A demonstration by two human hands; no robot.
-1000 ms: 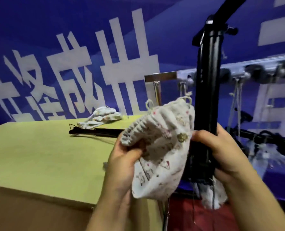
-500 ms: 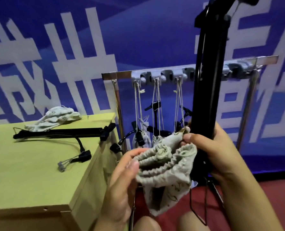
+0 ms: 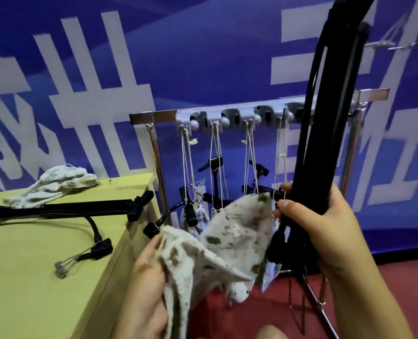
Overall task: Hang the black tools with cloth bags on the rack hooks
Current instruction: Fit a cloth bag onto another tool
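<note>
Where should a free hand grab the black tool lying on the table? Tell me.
Take the black tool mid-shaft, from above. It lies flat on the table, its straight bar bare there; the clamp end overhangs the edge, and the cable trails off in front, so both make a worse grip.

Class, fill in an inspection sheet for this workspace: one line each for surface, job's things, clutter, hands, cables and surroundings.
Surface: yellow-green table top, at left.
Job's things: long black folded tool held upright; white patterned cloth bag spread between both hands; silver metal rack with bagged tools hanging by strings; second black tool and second patterned cloth bag lying on the table.
Clutter: nothing seen.
Hands: left hand grips the bag's edge; right hand grips the upright tool, thumb pinching the bag.
Cables: black cable from the table tool, ending in grey plugs.
Surroundings: blue banner with white characters; red floor.
</note>
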